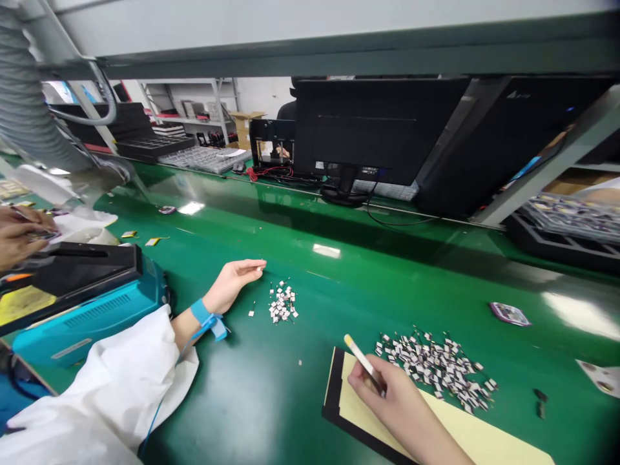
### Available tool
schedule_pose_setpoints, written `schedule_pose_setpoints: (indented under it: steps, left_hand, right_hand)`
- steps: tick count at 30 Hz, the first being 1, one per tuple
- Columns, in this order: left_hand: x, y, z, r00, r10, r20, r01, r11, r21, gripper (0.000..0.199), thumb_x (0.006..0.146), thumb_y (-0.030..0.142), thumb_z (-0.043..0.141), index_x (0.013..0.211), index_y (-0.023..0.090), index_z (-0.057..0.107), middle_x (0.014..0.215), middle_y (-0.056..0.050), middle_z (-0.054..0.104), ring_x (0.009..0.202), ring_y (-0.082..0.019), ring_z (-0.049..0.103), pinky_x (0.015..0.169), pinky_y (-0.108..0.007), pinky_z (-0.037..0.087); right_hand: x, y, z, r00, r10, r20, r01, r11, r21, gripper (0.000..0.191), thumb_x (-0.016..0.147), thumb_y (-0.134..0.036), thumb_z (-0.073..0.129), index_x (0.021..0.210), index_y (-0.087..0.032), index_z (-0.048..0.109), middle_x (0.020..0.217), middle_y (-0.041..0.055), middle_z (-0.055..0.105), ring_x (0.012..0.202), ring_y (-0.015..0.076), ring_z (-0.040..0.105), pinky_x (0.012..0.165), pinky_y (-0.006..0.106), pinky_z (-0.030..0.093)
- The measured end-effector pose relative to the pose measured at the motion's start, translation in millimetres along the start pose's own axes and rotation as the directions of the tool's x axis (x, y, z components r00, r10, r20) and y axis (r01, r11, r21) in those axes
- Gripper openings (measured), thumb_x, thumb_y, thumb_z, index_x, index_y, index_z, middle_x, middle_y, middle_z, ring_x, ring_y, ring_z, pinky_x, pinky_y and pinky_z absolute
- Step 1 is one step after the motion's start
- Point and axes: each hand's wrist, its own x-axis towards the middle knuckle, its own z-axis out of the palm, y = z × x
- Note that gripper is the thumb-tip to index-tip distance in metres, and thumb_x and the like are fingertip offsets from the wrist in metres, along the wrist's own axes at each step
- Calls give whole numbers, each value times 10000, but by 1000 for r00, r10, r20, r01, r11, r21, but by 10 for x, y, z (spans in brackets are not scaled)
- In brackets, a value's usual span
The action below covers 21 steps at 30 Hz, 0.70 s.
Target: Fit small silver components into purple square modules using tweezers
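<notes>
My left hand [231,282] has its thumb and fingertips pinched together on a small white part [260,268], mostly covered by the fingers. A blue wrist strap [208,318] goes around that wrist. Just right of this hand lies a small pile of white parts with short dark leads [282,303], and one single such part [251,310] sits apart from it. My right hand [387,394] is closed around a slim white stick-like tool [361,356] with a yellowish upper end; its lower end is hidden. Under this hand is a pale yellow sheet on a black-edged board [333,382].
A bigger pile of similar parts [438,368] is beside my right hand. A teal device [97,323] stands at left, near another person's hand [22,234]. A purple-edged piece [510,314] and dark bits [541,403] lie right. Monitors [372,129] stand behind the green bench [232,400].
</notes>
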Motion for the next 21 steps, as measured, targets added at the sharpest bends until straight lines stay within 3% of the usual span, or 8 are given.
schedule_pose_setpoints:
  steps: [3, 6, 11, 13, 15, 18, 21]
  left_hand:
    - [-109, 141, 223, 996, 77, 42, -76, 997, -35, 389, 693, 370, 609, 969, 97, 607, 990, -111, 625, 901, -194, 595, 818, -294, 482]
    - [-245, 291, 557, 979, 147, 140, -145, 989, -22, 238, 723, 313, 597, 867, 131, 650, 899, -74, 647, 824, -166, 605, 769, -263, 490]
    - [-424, 492, 1074, 880, 342, 329, -362, 932, -1, 120, 729, 222, 610, 817, 160, 665, 785, -39, 665, 707, -136, 609, 696, -239, 492]
    - [-456, 510, 1194, 856, 370, 362, -377, 925, -54, 97, 716, 207, 625, 789, 159, 668, 787, -39, 658, 724, -135, 604, 696, -234, 490]
    - [-473, 489, 1257, 849, 345, 400, -327, 938, -116, 96, 718, 190, 615, 791, 158, 668, 811, -42, 650, 753, -135, 599, 706, -233, 493]
    - [-484, 441, 1276, 851, 215, 480, -120, 968, -221, 125, 727, 188, 593, 818, 148, 668, 840, -48, 643, 773, -136, 605, 714, -229, 511]
    - [-487, 434, 1261, 820, 122, 559, 48, 959, -280, 138, 723, 202, 599, 822, 136, 669, 838, -51, 639, 782, -140, 611, 734, -226, 516]
  right_hand:
    - [26, -53, -44, 999, 0, -49, 10, 982, 190, 213, 733, -335, 510, 637, -145, 507, 528, -37, 373, 499, 87, 326, 474, 202, 257]
    - [45, -84, -43, 995, 50, -84, -10, 904, 426, 266, 702, -392, 575, 660, -134, 522, 507, -50, 346, 458, 66, 281, 435, 195, 213]
    - [61, -71, -9, 987, 83, -134, 23, 767, 642, 309, 660, -411, 648, 685, -122, 544, 560, -27, 435, 438, 40, 272, 404, 188, 180]
    - [62, -65, -2, 984, 58, -169, 70, 745, 663, 283, 665, -388, 652, 685, -123, 554, 666, 4, 504, 458, 37, 290, 409, 186, 190]
    - [62, -68, 1, 981, 46, -188, 96, 728, 679, 256, 681, -368, 644, 682, -127, 557, 747, 21, 533, 472, 36, 295, 412, 188, 189]
    - [58, -79, 0, 981, 53, -185, 95, 703, 705, 244, 685, -358, 643, 672, -132, 553, 778, 21, 537, 470, 34, 285, 414, 193, 178]
    - [48, -77, -12, 982, 86, -168, 67, 672, 737, 257, 676, -362, 656, 676, -129, 546, 749, 8, 515, 457, 27, 259, 420, 198, 161]
